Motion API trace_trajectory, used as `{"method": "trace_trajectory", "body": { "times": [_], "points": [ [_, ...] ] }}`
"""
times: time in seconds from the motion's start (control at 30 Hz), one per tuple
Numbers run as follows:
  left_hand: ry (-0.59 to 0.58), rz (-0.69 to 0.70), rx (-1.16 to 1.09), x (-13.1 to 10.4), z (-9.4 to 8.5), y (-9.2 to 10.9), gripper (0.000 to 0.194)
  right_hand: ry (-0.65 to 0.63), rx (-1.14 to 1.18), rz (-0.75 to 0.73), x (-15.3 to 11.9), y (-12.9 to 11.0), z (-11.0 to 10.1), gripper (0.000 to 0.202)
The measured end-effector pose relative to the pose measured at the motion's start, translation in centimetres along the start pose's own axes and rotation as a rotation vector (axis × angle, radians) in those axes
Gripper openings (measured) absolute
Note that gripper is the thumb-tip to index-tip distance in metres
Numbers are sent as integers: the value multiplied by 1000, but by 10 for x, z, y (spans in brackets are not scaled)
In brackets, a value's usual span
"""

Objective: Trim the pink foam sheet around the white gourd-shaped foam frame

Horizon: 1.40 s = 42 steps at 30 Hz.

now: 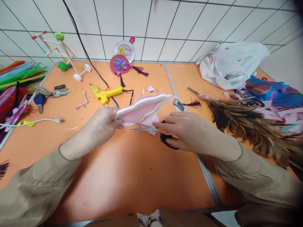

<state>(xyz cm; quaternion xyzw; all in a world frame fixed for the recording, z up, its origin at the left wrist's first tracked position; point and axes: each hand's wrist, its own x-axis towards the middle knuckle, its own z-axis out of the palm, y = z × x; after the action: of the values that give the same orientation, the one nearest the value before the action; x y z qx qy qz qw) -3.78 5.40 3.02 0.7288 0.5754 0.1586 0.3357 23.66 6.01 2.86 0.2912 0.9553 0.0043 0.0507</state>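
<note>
My left hand (pixel 107 121) pinches one end of a pink foam piece with a thick white border (pixel 142 112), held tilted above the table. My right hand (pixel 187 129) has its fingers in the black handles of a pair of scissors (pixel 148 128). The scissor blades are parted and point left, at the lower edge of the pink piece. A loose pink flap (pixel 151 121) hangs from that edge beside the blades. Whether the blades touch the material I cannot tell.
Behind my hands lie a yellow glue gun (pixel 106 94), pink scraps (pixel 150 89) and round tasselled ornaments (pixel 120 64). Keys (pixel 53 92) and a stick frame (pixel 62 53) are at left. At right are a feather duster (pixel 246 123) and a white plastic bag (pixel 233 64).
</note>
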Motion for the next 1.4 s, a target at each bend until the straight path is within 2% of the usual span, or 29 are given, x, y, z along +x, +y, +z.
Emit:
{"method": "trace_trajectory", "body": {
  "times": [0.33,0.77,1.4],
  "points": [
    [-52,8,41,0,-4,-2,18,-90,-28,17,0,1,-1,32],
    [-52,7,47,-1,-4,2,19,-68,77,49,0,4,2,33],
    [-13,-82,-74,2,-2,-2,20,-61,-113,2,0,3,11,31]
  ]
}}
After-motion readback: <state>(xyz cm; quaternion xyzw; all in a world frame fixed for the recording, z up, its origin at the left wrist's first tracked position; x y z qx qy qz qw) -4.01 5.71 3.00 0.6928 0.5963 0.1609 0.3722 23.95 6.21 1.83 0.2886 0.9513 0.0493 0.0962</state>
